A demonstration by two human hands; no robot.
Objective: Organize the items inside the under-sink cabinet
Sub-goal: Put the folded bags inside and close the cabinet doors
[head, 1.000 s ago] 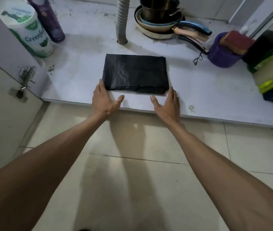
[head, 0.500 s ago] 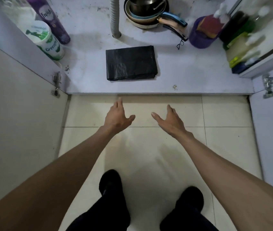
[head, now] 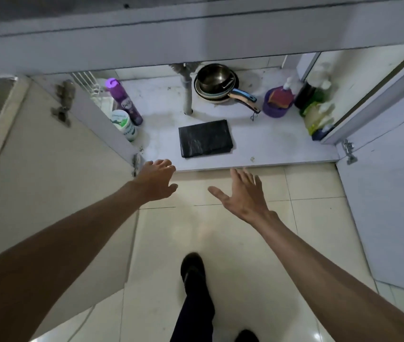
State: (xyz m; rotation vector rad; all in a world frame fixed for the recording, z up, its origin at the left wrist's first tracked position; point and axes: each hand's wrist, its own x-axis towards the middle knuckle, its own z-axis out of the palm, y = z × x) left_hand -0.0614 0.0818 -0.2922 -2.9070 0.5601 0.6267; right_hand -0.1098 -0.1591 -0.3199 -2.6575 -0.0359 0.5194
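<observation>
From the head camera, the only view we have, we see that both hands have let go of the flat folded stack of black plastic bags (head: 205, 138). A second ago they were pressed against its near edge. Now we have drawn back and risen, so the whole open cabinet is in view. The left hand (head: 157, 180) hangs over the front lip of the white cabinet floor (head: 270, 144), fingers loosely curled and holding nothing. The right hand (head: 242, 193) is spread wide and empty above the pale floor tiles (head: 220, 243). The bag stack lies flat where it was set, in the middle of the cabinet floor near the front, in front of the grey drain pipe (head: 187, 95) and apart from everything else. Around it are the stacked metal pans (head: 217, 86) at the back, the purple spray can (head: 124, 102) and white-and-green round canister (head: 124, 124) on the left, and the purple tub holding a sponge (head: 276, 102) and a cluster of bottles (head: 316, 104) on the right (their labels are too blurred to read). We judge the bags placed and the arranging close to finished, with perhaps only the open cabinet doors (head: 35, 169) left to shut.
</observation>
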